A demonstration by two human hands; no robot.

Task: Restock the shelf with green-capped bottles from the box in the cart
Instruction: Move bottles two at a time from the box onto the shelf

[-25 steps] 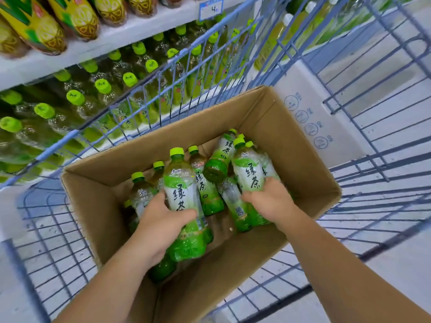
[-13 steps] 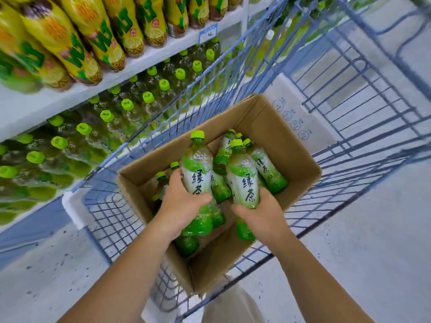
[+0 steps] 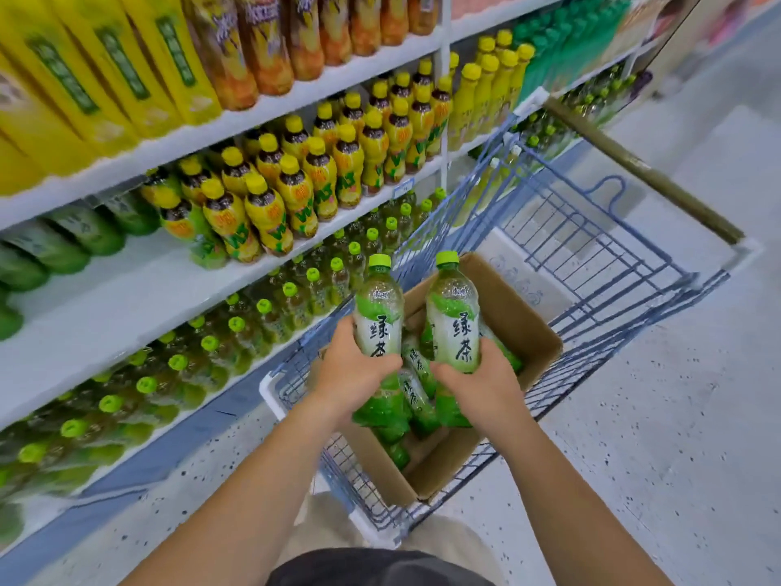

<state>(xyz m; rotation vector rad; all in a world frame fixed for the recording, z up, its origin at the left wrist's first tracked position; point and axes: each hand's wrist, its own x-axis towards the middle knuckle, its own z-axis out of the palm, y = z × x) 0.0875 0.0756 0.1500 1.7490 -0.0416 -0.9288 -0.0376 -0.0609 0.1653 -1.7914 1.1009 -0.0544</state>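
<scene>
Fingers (image 3: 382,362) of left hand (image 3: 353,370) wrapped around mid-body of left bottle (image 3: 377,315); fingers of right hand (image 3: 481,384) wrapped likewise around right bottle (image 3: 453,319). Both grips closed on the labelled section, caps uppermost, bottles near upright and side by side, apart by a narrow gap. Both held above the open cardboard box (image 3: 528,327), clear of its rim.

Box seated in blue wire cart (image 3: 591,255), at 6 o'clock of frame centre. Further green-capped bottles (image 3: 416,387) lying loose in the box beneath the hands; count not determinable, partly hidden by hands.

Target shelf (image 3: 105,315) at 9 o'clock of the hands, low tier, stocked with rows of matching green-capped stock (image 3: 236,332). Tier above carries yellow-capped bottles (image 3: 270,205); not the destination.

Step in hand, judged: pick complete, carry to shelf pending. Restock only part done, given stock remaining in box.

Next move, judged: swing both bottles toward 9 o'clock, over the cart's side rail, lower to the green-capped tier. Open slot not visible from this angle; front of tier appears full near the cart. Caution: clearance under upper shelf edge tight; risk of toppling neighbouring bottles on entry.
</scene>
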